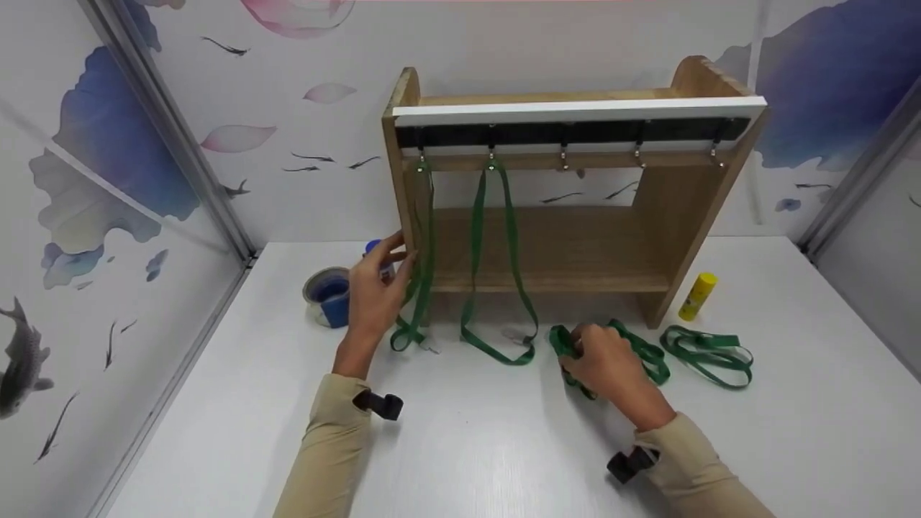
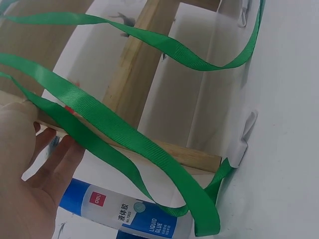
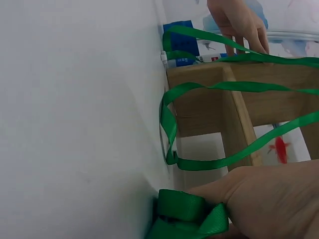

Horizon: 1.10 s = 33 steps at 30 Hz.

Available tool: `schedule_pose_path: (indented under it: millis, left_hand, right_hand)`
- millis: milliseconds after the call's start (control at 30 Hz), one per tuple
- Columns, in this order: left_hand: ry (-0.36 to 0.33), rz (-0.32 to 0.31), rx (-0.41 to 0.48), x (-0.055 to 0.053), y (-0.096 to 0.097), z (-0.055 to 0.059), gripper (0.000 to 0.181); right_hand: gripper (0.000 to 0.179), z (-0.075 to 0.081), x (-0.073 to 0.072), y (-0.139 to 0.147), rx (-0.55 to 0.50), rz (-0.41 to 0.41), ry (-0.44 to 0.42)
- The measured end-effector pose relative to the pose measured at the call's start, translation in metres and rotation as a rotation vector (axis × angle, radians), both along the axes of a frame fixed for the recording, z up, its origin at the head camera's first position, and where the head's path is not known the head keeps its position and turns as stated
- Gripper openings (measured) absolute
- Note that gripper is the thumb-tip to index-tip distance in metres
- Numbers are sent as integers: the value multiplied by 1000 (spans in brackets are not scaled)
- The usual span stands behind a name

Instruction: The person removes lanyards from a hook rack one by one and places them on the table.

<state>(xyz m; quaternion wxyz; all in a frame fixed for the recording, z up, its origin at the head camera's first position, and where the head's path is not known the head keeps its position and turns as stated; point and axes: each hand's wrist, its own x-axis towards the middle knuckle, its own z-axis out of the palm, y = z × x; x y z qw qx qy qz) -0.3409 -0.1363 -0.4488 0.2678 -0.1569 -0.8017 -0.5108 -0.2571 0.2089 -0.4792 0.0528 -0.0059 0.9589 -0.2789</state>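
Observation:
My left hand (image 1: 378, 291) rests with its fingers against the left side panel of a wooden shelf rack (image 1: 547, 280). Just in front of it, a green lanyard (image 2: 134, 144) hangs from the leftmost hook, its lower end down at the tabletop. From the second hook hangs another green lanyard (image 1: 511, 216), its loop reaching the table. My right hand (image 1: 608, 360) grips a folded green lanyard (image 3: 182, 206) low over the table. Partly behind this hand lies one more folded lanyard (image 1: 647, 356), and farther right a looped green lanyard (image 1: 709, 356) lies flat.
Along the rack's black strip (image 1: 529, 134) several metal hooks (image 1: 565, 156) stick out. A liquid glue bottle (image 2: 129, 209) and a roll of tape (image 1: 316, 291) stand left of the rack. On the right is a yellow glue stick (image 1: 697, 296). Patterned walls enclose the white table (image 1: 475, 460).

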Motion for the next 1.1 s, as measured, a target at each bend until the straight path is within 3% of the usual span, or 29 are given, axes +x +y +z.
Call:
schedule_pose_path:
  millis: [133,233,400,500,567,733,800,900,1100]
  left_hand:
    - [7,-2,-7,-1,-1,0,41]
    - [18,-6,-12,-2,-1,0,41]
    - [15,3,-21,-1,-1,1,41]
    - [9,2,-24,-1,-1,1,41]
    - [11,1,-24,-1,-2,1,40]
    - [10,-2,-20,-1,-2,2,40]
    - [6,-5,-17,0,-1,3,40]
    - [2,-4,-14,0,-1,3,40]
    - [-2,-4,-18,3,-3,7,39]
  right_hand:
    - [25,-3,-7,-4,-44,-17,54]
    - [43,-2,-8,-4,-75,-16,49]
    - [52,15,-7,12,-103,-28,22]
    - [50,32,-8,32,-130,-73,149]
    - [43,44,-9,47,-157,-134,294]
    - [42,62,-10,84,-249,-368,616]
    - [43,63,-11,97,-291,-446,697]
    - [47,60,-16,112,-350,-499,749]
    - [51,51,-24,122,-380,-408,709]
